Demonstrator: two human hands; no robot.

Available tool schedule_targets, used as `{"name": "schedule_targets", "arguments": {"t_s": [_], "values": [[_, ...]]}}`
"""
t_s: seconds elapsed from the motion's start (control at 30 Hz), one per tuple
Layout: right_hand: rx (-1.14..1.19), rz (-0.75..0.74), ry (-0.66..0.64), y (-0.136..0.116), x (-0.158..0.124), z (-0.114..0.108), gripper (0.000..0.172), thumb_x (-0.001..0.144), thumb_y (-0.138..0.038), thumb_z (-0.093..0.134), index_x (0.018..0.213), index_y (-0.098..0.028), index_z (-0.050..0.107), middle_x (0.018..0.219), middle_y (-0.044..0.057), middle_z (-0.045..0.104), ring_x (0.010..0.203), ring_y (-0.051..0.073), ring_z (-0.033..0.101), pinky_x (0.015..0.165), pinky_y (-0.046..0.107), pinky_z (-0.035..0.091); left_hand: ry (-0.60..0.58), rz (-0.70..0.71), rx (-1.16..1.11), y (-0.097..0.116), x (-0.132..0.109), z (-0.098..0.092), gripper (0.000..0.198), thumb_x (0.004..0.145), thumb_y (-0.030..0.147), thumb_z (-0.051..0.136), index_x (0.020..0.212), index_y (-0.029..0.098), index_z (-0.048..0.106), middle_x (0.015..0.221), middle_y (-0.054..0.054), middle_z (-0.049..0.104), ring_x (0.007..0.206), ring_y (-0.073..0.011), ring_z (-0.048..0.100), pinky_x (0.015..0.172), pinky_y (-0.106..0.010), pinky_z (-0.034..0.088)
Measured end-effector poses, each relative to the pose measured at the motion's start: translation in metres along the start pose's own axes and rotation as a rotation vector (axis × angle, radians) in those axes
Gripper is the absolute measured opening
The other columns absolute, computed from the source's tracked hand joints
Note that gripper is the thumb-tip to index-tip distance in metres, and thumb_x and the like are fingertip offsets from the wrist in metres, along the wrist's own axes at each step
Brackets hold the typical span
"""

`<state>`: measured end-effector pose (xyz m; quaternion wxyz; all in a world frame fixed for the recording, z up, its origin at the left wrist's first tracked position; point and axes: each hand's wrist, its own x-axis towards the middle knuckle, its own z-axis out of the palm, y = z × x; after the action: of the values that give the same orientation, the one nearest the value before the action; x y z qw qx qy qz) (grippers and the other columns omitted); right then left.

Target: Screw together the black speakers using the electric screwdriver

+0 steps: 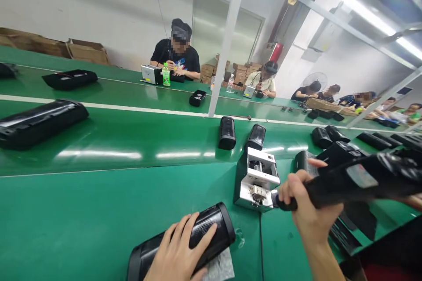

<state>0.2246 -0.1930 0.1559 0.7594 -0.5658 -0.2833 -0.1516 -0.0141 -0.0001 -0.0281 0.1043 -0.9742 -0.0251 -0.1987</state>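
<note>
My left hand (180, 252) rests flat on a black cylindrical speaker (211, 228) that lies on its side at the near edge of the green bench, with a crumpled clear bag (220, 268) under it. My right hand (305, 204) is shut on a long black tool (356, 180) whose tip points at a small metal machine (255, 178) standing just right of the speaker. A thin black cable (261, 246) runs toward me from the machine.
Black speakers (227, 132) and long black housings (39, 123) ride the green conveyor belt (132, 140). A white post (227, 39) stands mid-belt. People sit working at the far bench (178, 59). Cardboard boxes (87, 50) line the back wall.
</note>
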Motion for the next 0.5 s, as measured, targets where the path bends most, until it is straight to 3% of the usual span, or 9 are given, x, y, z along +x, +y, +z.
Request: {"name": "schedule_targets", "arguments": {"t_s": [0.1, 0.27, 0.4, 0.5], "values": [[-0.039, -0.035, 0.042, 0.020, 0.019, -0.016, 0.043, 0.107, -0.029, 0.102, 0.136, -0.024, 0.069, 0.069, -0.012, 0.062, 0.046, 0.012, 0.055, 0.051, 0.025, 0.055, 0.027, 0.040, -0.076, -0.011, 0.002, 0.005, 0.113, 0.081, 0.035, 0.110, 0.185, 0.045, 0.066, 0.171, -0.014, 0.081, 0.138, -0.0427, 0.086, 0.104, -0.049, 0.075], [-0.061, -0.028, -0.013, 0.047, 0.025, -0.010, 0.036, 0.111, -0.031, 0.097, 0.131, -0.025, 0.067, 0.068, -0.013, 0.062, 0.046, 0.013, 0.056, 0.051, 0.025, 0.054, 0.042, 0.017, -0.215, -0.024, 0.004, 0.006, 0.101, 0.095, 0.059, 0.103, 0.187, 0.045, 0.064, 0.166, -0.009, 0.085, 0.130, -0.0424, 0.089, 0.100, -0.050, 0.077], [-0.015, 0.090, -0.095, 0.051, 0.010, -0.012, 0.034, 0.111, -0.034, 0.098, 0.129, -0.027, 0.070, 0.068, -0.013, 0.059, 0.043, 0.013, 0.054, 0.046, 0.024, 0.051, 0.028, -0.033, -0.302, -0.015, 0.020, 0.001, 0.104, 0.105, 0.049, 0.097, 0.197, 0.039, 0.050, 0.196, -0.014, 0.059, 0.153, -0.0422, 0.082, 0.114, -0.049, 0.078], [0.016, 0.182, -0.127, 0.032, -0.011, -0.018, 0.030, 0.112, -0.034, 0.098, 0.129, -0.029, 0.074, 0.067, -0.012, 0.059, 0.040, 0.013, 0.053, 0.043, 0.023, 0.051, 0.044, 0.011, -0.315, 0.000, 0.042, -0.006, 0.106, 0.106, 0.043, 0.098, 0.199, 0.036, 0.047, 0.202, -0.017, 0.049, 0.165, -0.0452, 0.075, 0.125, -0.057, 0.075]]}}
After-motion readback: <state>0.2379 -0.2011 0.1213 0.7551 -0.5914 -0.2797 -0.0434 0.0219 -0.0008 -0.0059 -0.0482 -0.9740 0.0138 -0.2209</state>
